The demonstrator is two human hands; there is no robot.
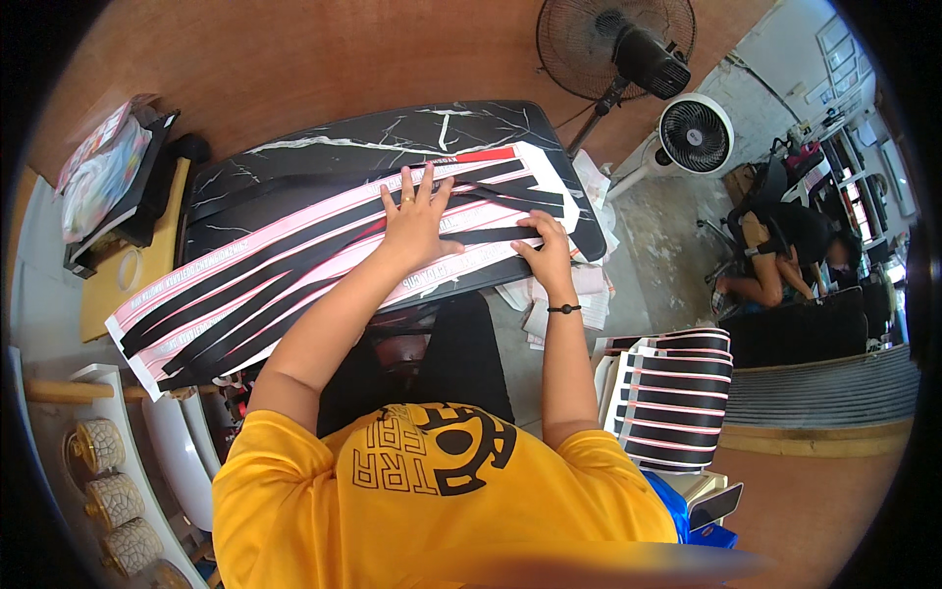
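Hands flat on a long sticker sheet (334,265) on the black table (294,157).
The left hand (417,221) presses open; the right hand (549,250) rests on its edge, gripping nothing. No black strips look peeled yet; a finished-looking stack (677,393) waits nearby.

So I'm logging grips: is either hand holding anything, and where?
Nothing is gripped. The left hand presses flat on the sticker sheet mid-sheet; the right hand presses its right end.

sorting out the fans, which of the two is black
The pedestal fan at the top, behind the marble table, is black; the smaller fan on the floor to its right is white.
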